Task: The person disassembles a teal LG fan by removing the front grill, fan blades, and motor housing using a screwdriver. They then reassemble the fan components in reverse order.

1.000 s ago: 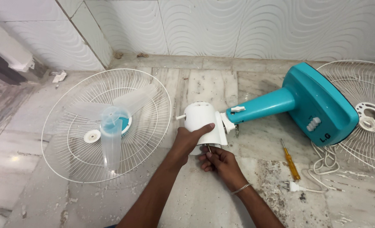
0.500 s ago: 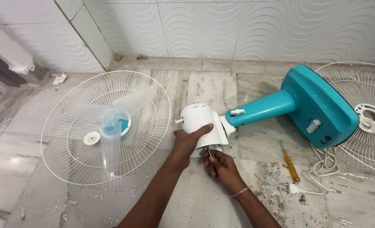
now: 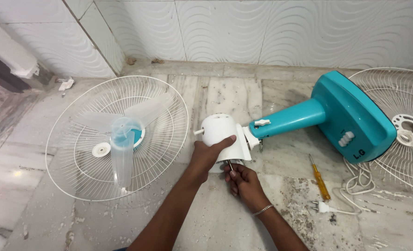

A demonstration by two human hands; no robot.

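A white fan motor housing point(image 3: 218, 130) lies on the marble floor, joined to a teal stand with a wide teal base point(image 3: 350, 116). My left hand point(image 3: 206, 155) grips the housing from below. Just under the housing, my right hand point(image 3: 243, 183) is closed around a thin tool point(image 3: 230, 165), probably a screwdriver, whose tip points up into the housing's underside. A metal bangle sits on my right wrist.
A white wire fan guard point(image 3: 76, 139) holding a translucent blue blade point(image 3: 122, 144) lies at the left. A second guard point(image 3: 401, 125) lies at the right edge. A yellow-handled screwdriver point(image 3: 320, 179) and a white cord with plug point(image 3: 322, 207) lie near the base. Tiled walls stand behind.
Both hands keep their hold on the housing and the tool, with only slight shifts. The view has moved a little.
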